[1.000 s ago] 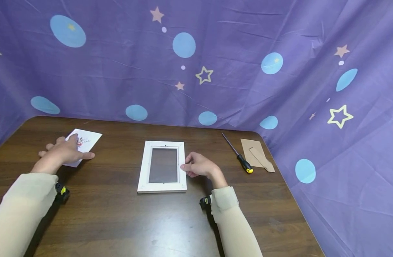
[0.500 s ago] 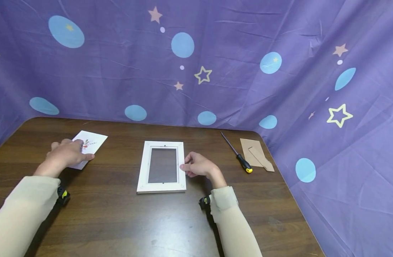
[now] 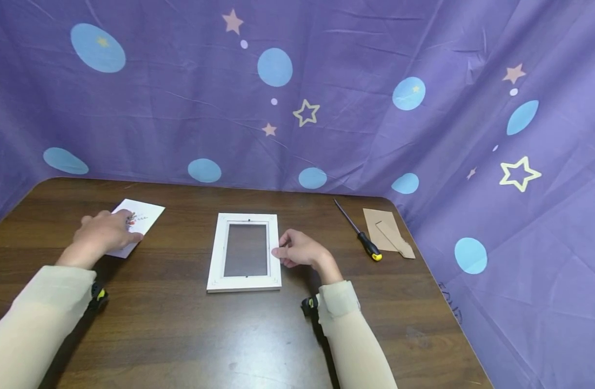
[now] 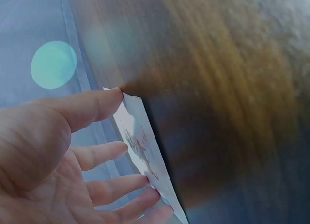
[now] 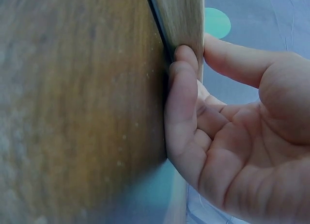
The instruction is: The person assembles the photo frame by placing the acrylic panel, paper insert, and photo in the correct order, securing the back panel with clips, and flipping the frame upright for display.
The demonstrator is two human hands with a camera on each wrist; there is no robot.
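A white card (image 3: 147, 212) with a small floral print lies on the left part of the table. My left hand (image 3: 100, 233) rests over its near left part, fingers spread and fairly straight. In the left wrist view the thumb tip and fingertips (image 4: 121, 147) touch the card (image 4: 145, 149). A white picture frame (image 3: 218, 254) lies flat at the middle, small dark tabs at the top and bottom of its opening. My right hand (image 3: 304, 251) pinches its right edge, thumb on top and fingers curled against the side. In the right wrist view the frame's pale side (image 5: 186, 15) shows.
Right of the frame lies a screwdriver (image 3: 369, 246) with a black and yellow handle. Beyond it, near the right table edge, is a brown backing board (image 3: 375, 216) with a narrow stand piece (image 3: 394, 237). A purple curtain (image 3: 190, 97) hangs behind the brown table (image 3: 190, 335).
My left hand and the card have slid to the right over the table, mostly in the earlier half second. The right hand and the frame have stayed in place.
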